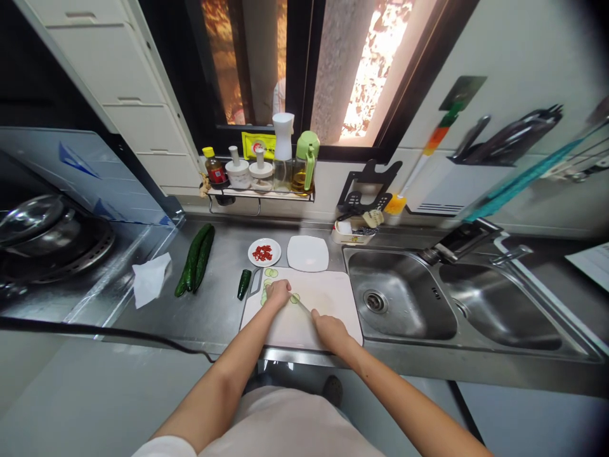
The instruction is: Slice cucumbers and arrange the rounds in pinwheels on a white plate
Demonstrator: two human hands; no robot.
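A white cutting board [304, 327] lies on the steel counter. My right hand [332, 330] is closed round the handle of a knife [303, 308], whose blade points up and left across the board. Near the knife's tip, my left hand [278, 294] is closed with its fingers bent down; what they hold, if anything, is hidden. A pale green cucumber slice [295, 298] is at the blade, right of my left hand. Several more slices [271, 272] lie along the board's left side. A short dark cucumber piece [244, 284] rests just left of the board.
Behind the board are a small plate [254, 259] of red pieces and a square white plate [307, 254]. Whole cucumbers [194, 263] and a paper towel [150, 279] lie left. A double sink [404, 292] is right; a condiment shelf [266, 193] hangs behind.
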